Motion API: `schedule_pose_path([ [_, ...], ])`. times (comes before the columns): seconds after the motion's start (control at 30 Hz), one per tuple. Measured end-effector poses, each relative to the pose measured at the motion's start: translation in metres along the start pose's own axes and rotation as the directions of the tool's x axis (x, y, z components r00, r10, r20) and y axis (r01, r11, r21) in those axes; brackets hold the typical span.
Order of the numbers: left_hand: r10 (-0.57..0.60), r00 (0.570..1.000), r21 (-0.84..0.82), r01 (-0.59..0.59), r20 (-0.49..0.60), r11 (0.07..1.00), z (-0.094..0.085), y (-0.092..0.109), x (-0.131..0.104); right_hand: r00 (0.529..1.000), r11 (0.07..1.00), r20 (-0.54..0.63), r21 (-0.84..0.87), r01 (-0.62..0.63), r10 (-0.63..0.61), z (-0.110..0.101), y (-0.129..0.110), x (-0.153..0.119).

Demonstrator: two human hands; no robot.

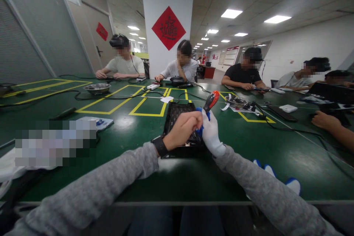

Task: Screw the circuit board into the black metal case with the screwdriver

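My right hand (211, 132), in a white work glove with blue fingertips, is closed around a screwdriver (211, 100). Its red and black handle sticks up out of the grip, leaning right. Bare and wearing a dark wristwatch (159, 146), my left hand (184, 125) is closed with curled fingers against the right one. Whatever its fingertips pinch is hidden. Both hands are above an open black plastic case (172, 115) with a moulded inside. Small parts at its near side are too blurred to name.
White gloves with blue tips (292, 185) lie at right near the edge. Metal bowls (97, 88) stand farther off, one left and one right (236, 101). Cables (301, 131) cross the green table (138, 132). A co-worker's hand (326, 121) rests at right; other people sit opposite.
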State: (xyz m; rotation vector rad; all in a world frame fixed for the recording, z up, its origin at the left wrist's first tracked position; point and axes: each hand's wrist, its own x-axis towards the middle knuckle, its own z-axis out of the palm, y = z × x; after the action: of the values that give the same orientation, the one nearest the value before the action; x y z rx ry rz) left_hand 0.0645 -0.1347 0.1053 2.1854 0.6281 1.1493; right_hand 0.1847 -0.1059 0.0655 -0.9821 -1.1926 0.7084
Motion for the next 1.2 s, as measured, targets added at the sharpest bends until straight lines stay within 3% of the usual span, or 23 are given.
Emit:
schedule_pose_path([
  [0.03,-0.038,0.992,0.010,0.040,-0.116,0.999,-0.007,-0.017,0.001,1.000,1.000,-0.007,0.001,0.007,-0.007,0.000,0.000,0.000],
  [0.07,-0.070,0.989,0.041,0.076,-0.132,0.996,-0.014,-0.033,0.002,1.000,1.000,-0.007,0.005,0.008,-0.008,0.001,0.000,-0.001],
  [0.13,-0.118,0.990,0.099,0.125,-0.072,0.987,-0.024,-0.059,0.000,1.000,1.000,0.020,0.018,0.002,-0.002,0.002,0.001,-0.001],
  [0.2,-0.133,0.991,0.125,0.135,-0.019,0.983,-0.029,-0.071,-0.003,0.999,0.999,0.041,0.037,0.007,-0.009,0.002,0.002,-0.002],
  [0.33,-0.142,0.989,0.161,0.136,0.027,0.978,-0.032,-0.075,-0.005,0.998,0.998,0.060,0.068,-0.004,0.000,0.003,0.002,-0.001],
  [0.53,-0.249,0.967,0.196,0.235,0.046,0.952,-0.035,-0.093,-0.012,0.995,0.995,0.084,0.086,-0.058,0.050,0.004,0.003,0.001],
  [0.67,-0.237,0.968,0.232,0.212,0.086,0.949,-0.034,-0.094,-0.014,0.993,0.992,0.094,0.097,-0.081,0.072,0.005,0.003,0.001],
  [0.97,-0.222,0.955,0.144,0.196,0.198,0.970,-0.037,-0.075,-0.017,0.995,0.998,0.085,0.041,-0.048,0.044,0.006,0.002,-0.001],
  [1.2,-0.105,0.962,0.192,0.057,0.250,0.980,-0.036,-0.080,-0.014,0.996,0.997,0.075,0.058,-0.045,0.040,0.007,0.001,-0.001],
])
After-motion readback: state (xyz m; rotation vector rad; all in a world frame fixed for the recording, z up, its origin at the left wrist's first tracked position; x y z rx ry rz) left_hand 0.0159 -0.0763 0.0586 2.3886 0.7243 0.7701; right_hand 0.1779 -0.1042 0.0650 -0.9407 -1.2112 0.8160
